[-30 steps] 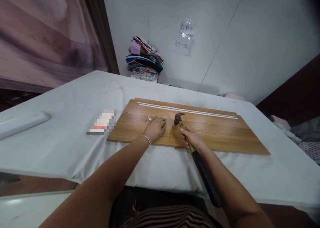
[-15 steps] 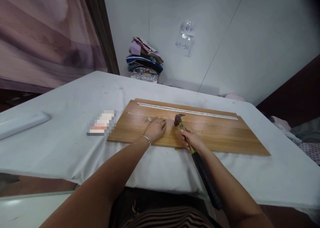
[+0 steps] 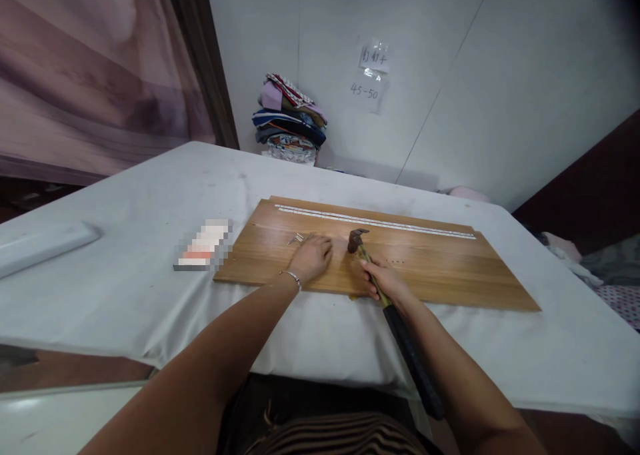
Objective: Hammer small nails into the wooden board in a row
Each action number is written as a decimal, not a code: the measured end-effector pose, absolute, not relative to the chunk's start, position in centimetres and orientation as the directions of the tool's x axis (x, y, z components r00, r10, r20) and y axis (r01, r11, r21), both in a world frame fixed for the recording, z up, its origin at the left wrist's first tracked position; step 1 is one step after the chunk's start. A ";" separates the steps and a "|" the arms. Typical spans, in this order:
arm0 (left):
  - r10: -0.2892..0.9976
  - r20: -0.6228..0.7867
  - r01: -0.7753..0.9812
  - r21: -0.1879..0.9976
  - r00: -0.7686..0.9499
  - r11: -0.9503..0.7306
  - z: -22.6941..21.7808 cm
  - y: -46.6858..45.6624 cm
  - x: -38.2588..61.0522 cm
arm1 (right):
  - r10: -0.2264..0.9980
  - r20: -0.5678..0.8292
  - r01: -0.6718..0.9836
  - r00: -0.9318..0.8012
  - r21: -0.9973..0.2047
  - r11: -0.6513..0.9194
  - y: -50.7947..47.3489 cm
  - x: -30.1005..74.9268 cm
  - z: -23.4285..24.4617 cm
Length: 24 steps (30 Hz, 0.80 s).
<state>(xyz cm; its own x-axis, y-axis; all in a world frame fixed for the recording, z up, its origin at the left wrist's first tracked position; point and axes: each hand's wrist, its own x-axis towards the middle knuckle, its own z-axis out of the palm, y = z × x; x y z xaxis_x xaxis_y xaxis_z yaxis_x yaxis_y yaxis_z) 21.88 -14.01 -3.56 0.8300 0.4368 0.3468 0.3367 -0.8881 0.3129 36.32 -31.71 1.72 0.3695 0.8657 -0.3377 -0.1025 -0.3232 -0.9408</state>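
Note:
A long wooden board (image 3: 440,272) lies on the white table (image 3: 125,242). My right hand (image 3: 386,280) is closed round the shaft of a hammer (image 3: 410,352), close to the head. The hammer head (image 3: 357,238) sits low over the board's middle. My left hand (image 3: 311,256), with a bracelet at the wrist, rests on the board just left of the hammer head, fingers curled; what they pinch is hidden. A few loose nails (image 3: 297,238) lie on the board beside my left hand. A row of small dots runs to the right of the hammer head.
A pale strip (image 3: 375,221) runs along the board's far edge. A blurred small packet (image 3: 203,244) lies left of the board. A white bar (image 3: 45,245) lies at the table's left edge. Folded cloths (image 3: 290,118) are stacked by the wall, under paper labels (image 3: 373,72).
The hammer head has shifted very slightly, dipping a little toward the board. Both hands stay where they were.

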 end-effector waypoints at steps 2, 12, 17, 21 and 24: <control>0.436 0.337 0.341 0.306 0.834 -0.889 -3.5 -14.0 21.9 | 0.862 -0.346 -0.100 0.370 -0.938 -0.333 -31.7 36.3 2.1; 0.431 0.343 0.330 0.316 0.834 -0.890 -3.4 -14.1 21.9 | 0.866 -0.341 -0.110 0.365 -0.940 -0.323 -31.5 36.3 1.9; 0.432 0.346 0.326 0.324 0.833 -0.888 -3.5 -14.0 21.9 | 0.865 -0.339 -0.111 0.370 -0.941 -0.321 -31.7 36.3 1.8; 0.431 0.355 0.319 0.333 0.830 -0.888 -3.7 -13.9 22.0 | 0.859 -0.352 -0.111 0.371 -0.935 -0.336 -31.7 36.3 2.1; 0.430 0.356 0.320 0.327 0.830 -0.889 -3.7 -13.9 22.0 | 0.856 -0.349 -0.103 0.381 -0.936 -0.336 -31.6 36.3 2.3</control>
